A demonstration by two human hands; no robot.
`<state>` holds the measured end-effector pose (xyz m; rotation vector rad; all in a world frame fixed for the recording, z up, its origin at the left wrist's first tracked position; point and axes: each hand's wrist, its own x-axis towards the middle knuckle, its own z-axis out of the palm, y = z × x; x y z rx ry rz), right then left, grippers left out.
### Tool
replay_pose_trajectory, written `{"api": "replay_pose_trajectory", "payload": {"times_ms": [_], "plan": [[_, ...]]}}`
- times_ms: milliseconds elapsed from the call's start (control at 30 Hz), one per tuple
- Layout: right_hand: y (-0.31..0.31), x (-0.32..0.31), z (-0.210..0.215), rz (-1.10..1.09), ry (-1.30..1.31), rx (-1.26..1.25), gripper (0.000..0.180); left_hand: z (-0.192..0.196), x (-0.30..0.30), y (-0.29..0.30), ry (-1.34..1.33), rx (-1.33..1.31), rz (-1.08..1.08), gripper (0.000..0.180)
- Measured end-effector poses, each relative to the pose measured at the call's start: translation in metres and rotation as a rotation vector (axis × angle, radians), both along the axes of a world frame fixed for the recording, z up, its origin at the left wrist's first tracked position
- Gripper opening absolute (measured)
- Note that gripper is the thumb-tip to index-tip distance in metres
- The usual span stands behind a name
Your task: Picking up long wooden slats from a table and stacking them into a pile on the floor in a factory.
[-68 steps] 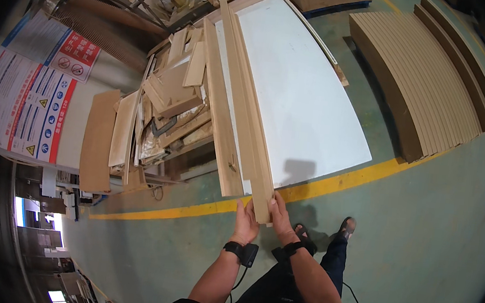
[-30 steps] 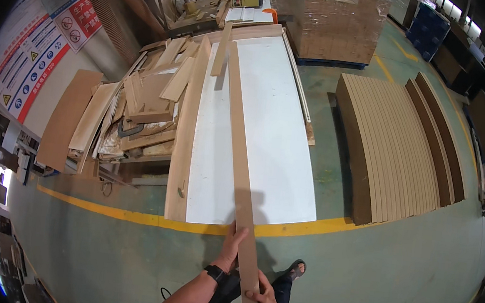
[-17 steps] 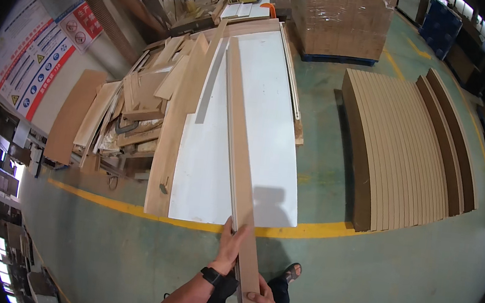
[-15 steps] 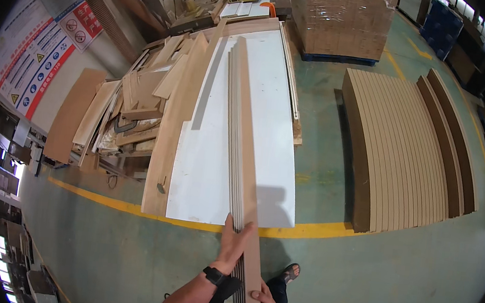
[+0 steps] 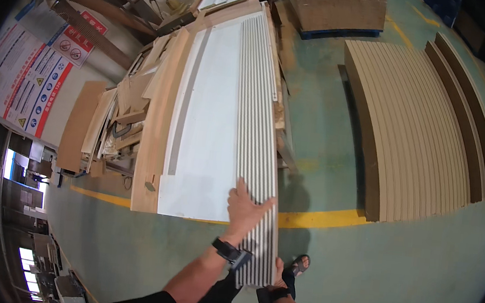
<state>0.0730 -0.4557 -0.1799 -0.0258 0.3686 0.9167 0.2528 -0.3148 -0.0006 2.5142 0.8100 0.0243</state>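
The left hand [image 5: 247, 206] lay flat, fingers spread, on the long grooved white panel [image 5: 256, 129], while the right hand [image 5: 278, 276] gripped its near end from below. The panel rested mostly on the white board stack [image 5: 207, 148] toward twelve o'clock — its near end overhung, not yet released.

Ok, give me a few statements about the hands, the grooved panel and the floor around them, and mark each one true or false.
1. The left hand lies flat on top of the white grooved panel. True.
2. The right hand is raised clear of the panel. False: it is at the panel's near end, mostly hidden beneath it.
3. The left wrist wears a black watch. True.
4. The floor line under the panel is red. False: it is yellow.
5. A row of tan boards lies on the floor to the right. True.
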Motion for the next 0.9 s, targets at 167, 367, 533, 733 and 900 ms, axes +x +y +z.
{"api": "replay_pose_trajectory", "payload": {"times_ms": [167, 367, 533, 733, 900], "plan": [[-0.035, -0.015, 0.081, -0.202, 0.197, -0.413, 0.070, 0.019, -0.012, 0.041, -0.280, -0.791, -0.021, 0.061], [-0.013, -0.025, 0.143, -0.157, 0.397, -0.319, 0.078, 0.023, -0.012, 0.056, 0.123, -0.892, 0.218, 0.048], [0.020, -0.007, 0.143, -0.210, 0.656, -0.434, 0.069, 0.023, 0.002, 0.057, 0.048, -0.942, 0.187, 0.046], [0.028, 0.017, 0.150, -0.213, 0.421, -0.536, 0.068, 0.032, 0.027, 0.064, 0.058, -0.672, 0.188, 0.043], [0.051, 0.065, 0.151, -0.218, 0.281, -0.725, 0.071, 0.018, 0.075, 0.092, 0.045, -0.671, 0.041, 0.048]]}}
